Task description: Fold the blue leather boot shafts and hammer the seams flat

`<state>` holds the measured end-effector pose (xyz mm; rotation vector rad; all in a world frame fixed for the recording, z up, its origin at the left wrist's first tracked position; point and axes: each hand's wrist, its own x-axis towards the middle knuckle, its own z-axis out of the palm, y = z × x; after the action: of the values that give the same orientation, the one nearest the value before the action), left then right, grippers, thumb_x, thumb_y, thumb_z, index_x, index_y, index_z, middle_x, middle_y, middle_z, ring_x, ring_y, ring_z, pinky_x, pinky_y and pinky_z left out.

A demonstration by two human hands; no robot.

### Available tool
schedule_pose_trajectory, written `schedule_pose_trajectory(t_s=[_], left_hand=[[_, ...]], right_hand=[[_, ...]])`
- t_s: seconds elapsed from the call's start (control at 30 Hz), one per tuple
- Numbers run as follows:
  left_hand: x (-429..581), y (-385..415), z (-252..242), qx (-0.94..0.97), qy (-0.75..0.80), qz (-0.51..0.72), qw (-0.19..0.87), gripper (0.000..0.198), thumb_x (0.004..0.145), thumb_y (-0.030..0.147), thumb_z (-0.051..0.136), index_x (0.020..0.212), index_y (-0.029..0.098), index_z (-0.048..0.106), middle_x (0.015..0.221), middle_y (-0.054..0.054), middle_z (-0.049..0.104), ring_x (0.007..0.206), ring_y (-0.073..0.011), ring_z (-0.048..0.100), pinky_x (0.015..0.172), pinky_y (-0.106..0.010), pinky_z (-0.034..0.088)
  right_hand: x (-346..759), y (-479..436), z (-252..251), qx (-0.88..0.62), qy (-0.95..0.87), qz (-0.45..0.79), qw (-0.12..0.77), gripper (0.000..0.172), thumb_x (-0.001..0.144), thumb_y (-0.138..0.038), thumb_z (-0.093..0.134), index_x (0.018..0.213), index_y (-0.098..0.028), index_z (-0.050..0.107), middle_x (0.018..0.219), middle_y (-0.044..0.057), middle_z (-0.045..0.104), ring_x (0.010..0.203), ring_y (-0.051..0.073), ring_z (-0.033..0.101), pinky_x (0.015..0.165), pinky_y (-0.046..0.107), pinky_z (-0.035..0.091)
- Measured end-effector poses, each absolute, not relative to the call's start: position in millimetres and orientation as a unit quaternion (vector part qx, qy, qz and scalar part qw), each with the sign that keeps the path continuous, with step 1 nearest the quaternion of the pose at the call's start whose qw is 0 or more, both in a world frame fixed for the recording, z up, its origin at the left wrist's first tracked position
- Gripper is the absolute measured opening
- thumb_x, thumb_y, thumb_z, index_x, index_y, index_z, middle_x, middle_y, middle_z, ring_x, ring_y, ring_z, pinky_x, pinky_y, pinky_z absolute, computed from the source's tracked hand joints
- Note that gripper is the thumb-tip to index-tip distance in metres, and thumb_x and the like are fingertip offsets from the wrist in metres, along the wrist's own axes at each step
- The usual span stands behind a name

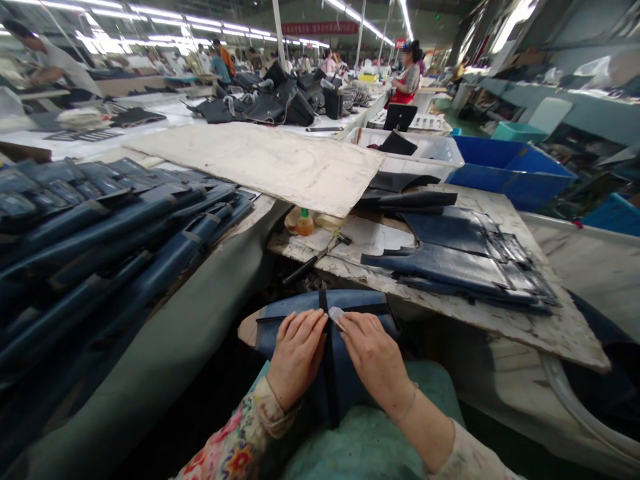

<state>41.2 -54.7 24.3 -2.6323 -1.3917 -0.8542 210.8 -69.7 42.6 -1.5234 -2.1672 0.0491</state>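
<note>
Head view: a dark blue piece [295,308] lies across the person's lap, just below the near edge of the tabletop [565,337], with black strips [329,373] crossing over it. The right hand [345,323] pinches a small pale block [335,312] near the crossing. The left hand [313,330] lies over the piece with its fingers together; whether it grips anything beneath cannot be told. Both hands cover part of the blue surface, and green cloth [370,447] covers the lap below.

Beyond the piece, a black-handled tool [320,255] leans over the tabletop edge, near a bottle [305,224] of orange liquid with a green top. Stacked blue panels [455,260] take up much of the right side, and a large cream board [260,160] juts over the back of the work area, hiding what is under it. To the left, long folded blue pieces [125,233] crowd another surface, whose side is draped in grey-green sheeting [185,333].

The tabletop is stained and scuffed. Behind it stand a white tub [440,152] and a blue tub [515,175]; black bags [270,103] are heaped farther off. Rows of strip lights [155,12] and a red banner [320,28] hang above co-workers in a long workshop.
</note>
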Motion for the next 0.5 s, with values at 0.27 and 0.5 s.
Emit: schedule_pose_trajectory(t_s=[0.27,0.5], left_hand=[[32.8,-71.9,17.6,-0.857,-0.442,-0.26,0.046,0.036,0.09,0.019,0.041,0.125,0.015,0.049,0.131,-0.007,0.053,0.125,-0.0201,0.041,0.106,-0.038,0.023],[31.8,-73.3,17.8,-0.848,-0.457,-0.266,0.027,0.034,0.089,0.02,0.043,0.122,0.015,0.05,0.125,-0.008,0.057,0.116,-0.0204,0.048,0.099,-0.036,0.03]], right_hand=[[223.6,-67.1,48.2,-0.529,-0.795,0.138,0.263,0.029,0.089,-0.019,0.044,0.115,-0.021,0.055,0.107,0.006,0.059,0.099,0.018,0.052,0.09,0.035,0.046],[232.8,-58.9,57.2,-0.506,-0.805,0.207,0.229,0.026,0.088,-0.02,0.046,0.111,-0.021,0.058,0.106,0.006,0.059,0.097,0.018,0.053,0.089,0.034,0.044]])
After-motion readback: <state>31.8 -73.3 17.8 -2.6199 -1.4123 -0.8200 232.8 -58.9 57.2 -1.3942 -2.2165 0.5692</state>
